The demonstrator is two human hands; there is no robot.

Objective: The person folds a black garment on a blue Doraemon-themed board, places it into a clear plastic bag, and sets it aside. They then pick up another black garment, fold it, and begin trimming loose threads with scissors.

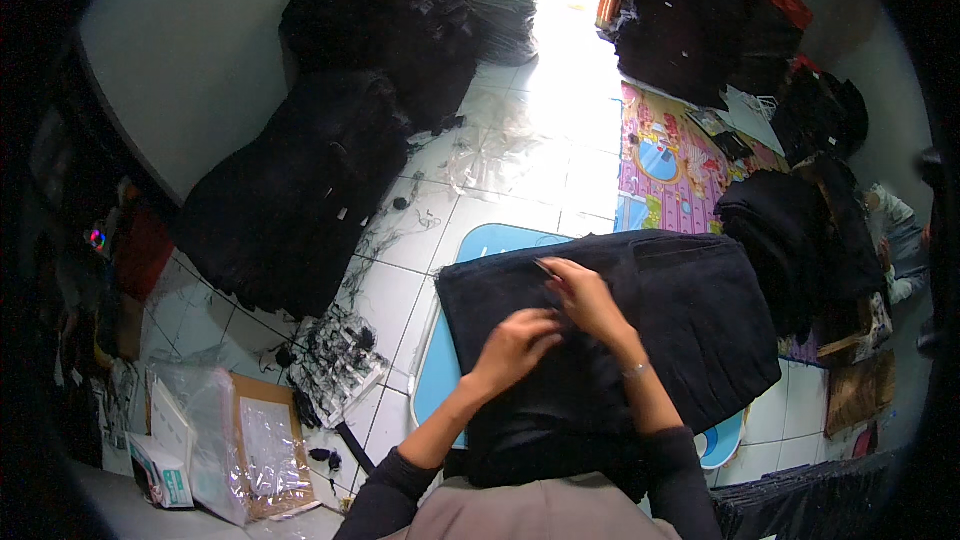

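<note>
Folded black cloth garments [700, 330] lie stacked across my lap and a low blue table [435, 380]. My right hand [588, 302] is above the cloth, its fingers closed round a small dark pointed tool [543, 266], perhaps thread snips; most of it is hidden in the hand. Just to the left and nearer to me, my left hand [518, 348] hovers over the same cloth with its fingers curled together. Whatever those fingers pinch is too small or too blurred to make out.
Tall black cloth piles stand at the left [290, 180] and far right [680, 20]. Black thread scraps [335, 365] litter the white tiles. A plastic-wrapped cardboard piece [270, 440] is at lower left. A colourful mat [665, 160] lies at right, near another person's sleeve [900, 240].
</note>
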